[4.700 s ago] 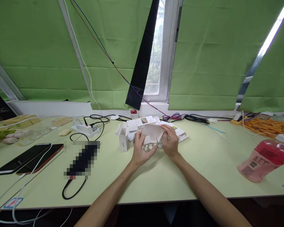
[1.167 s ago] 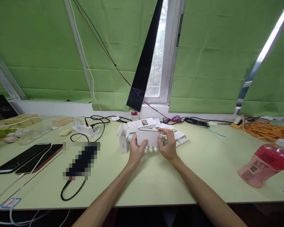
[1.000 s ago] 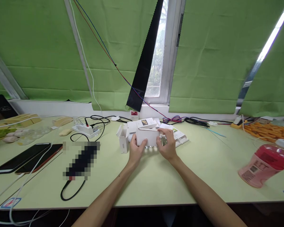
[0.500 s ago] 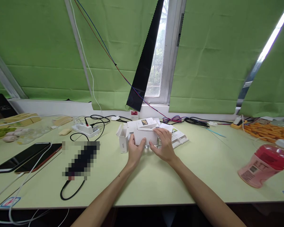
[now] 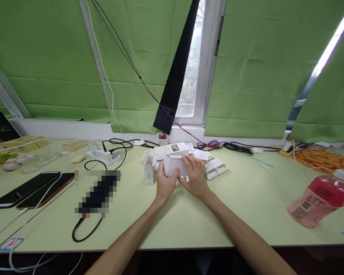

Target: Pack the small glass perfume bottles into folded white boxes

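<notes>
A small white cardboard box point(image 5: 172, 166) is held level between my hands over the table. My left hand point(image 5: 164, 186) grips its left end, with the thumb across the near face. My right hand point(image 5: 195, 176) closes on the right part, fingers bent over the top edge and thumb low in front. Clear, shiny items show partly under and behind the box; I cannot make out what they are. Just left stands an upright white box point(image 5: 149, 172) with raised flaps. Behind lie several white boxes, among them a printed box point(image 5: 177, 148) and a flattened-looking box point(image 5: 216, 168).
A pink-labelled bottle point(image 5: 311, 204) stands at the right, with orange strips point(image 5: 326, 158) behind it. Phones point(image 5: 25, 189), a blurred dark device point(image 5: 99, 194) and a power strip point(image 5: 104, 156) lie left. Cables point(image 5: 237, 147) run along the wall.
The held white box has tilted slightly and shifted a little right. My right fingers have slid left along its top edge and cover more of it.
</notes>
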A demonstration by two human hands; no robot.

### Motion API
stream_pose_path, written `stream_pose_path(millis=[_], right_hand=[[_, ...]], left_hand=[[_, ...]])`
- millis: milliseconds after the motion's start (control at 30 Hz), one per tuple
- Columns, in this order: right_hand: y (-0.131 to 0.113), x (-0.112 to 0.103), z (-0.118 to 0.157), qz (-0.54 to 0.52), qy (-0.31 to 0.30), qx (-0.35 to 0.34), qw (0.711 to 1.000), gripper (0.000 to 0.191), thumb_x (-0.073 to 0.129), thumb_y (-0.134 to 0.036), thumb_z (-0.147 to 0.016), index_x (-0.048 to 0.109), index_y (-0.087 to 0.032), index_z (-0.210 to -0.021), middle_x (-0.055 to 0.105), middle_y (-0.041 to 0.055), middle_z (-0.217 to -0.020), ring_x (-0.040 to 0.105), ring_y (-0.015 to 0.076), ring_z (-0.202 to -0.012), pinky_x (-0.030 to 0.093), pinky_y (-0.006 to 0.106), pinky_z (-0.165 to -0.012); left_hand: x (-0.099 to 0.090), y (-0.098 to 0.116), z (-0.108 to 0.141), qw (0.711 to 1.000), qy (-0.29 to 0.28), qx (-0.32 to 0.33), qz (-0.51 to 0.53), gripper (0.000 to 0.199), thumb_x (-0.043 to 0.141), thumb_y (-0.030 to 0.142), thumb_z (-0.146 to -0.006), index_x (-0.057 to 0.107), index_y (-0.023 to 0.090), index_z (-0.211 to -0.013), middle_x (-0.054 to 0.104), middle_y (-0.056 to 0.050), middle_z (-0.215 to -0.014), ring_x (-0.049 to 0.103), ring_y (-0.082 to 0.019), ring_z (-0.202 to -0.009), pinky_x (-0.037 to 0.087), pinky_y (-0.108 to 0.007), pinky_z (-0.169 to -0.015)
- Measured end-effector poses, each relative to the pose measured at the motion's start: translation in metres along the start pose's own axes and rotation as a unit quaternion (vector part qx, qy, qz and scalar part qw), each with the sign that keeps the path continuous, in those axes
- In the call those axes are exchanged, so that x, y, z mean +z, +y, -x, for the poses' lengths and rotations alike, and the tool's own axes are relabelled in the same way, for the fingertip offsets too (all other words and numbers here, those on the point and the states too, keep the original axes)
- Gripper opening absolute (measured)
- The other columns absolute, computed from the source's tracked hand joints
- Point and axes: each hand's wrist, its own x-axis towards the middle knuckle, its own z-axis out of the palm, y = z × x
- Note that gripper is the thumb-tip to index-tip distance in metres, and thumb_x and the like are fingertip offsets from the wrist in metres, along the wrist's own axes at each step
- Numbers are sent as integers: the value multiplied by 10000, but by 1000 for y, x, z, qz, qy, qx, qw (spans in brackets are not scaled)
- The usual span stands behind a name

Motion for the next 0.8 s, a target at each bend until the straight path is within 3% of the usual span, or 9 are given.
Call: stream_pose_path(millis=[167, 800], right_hand=[[-2, 1, 0, 9, 0, 9, 1000, 707, 586, -224, -878, 317, -159, -1528, 495, 182, -1403, 440, 340, -1290, 335, 524, -1077], [-3, 0, 0, -27, 37, 5, 999, 718, 584, -210, -857, 326, -197, -1527, 542, 154, -1359, 496, 330, -1215, 370, 511, -1030]], left_hand=[[2, -1, 4, 999, -13, 23, -31, 251, 690, 337, -791, 503, 211, -901, 584, 10, -817, 578, -166, -735, 495, -273, -645], [2, -5, 3, 998, -19, 45, -36, 235, 676, 329, -813, 485, 221, -899, 526, 13, -819, 527, -164, -735, 467, -273, -666]])
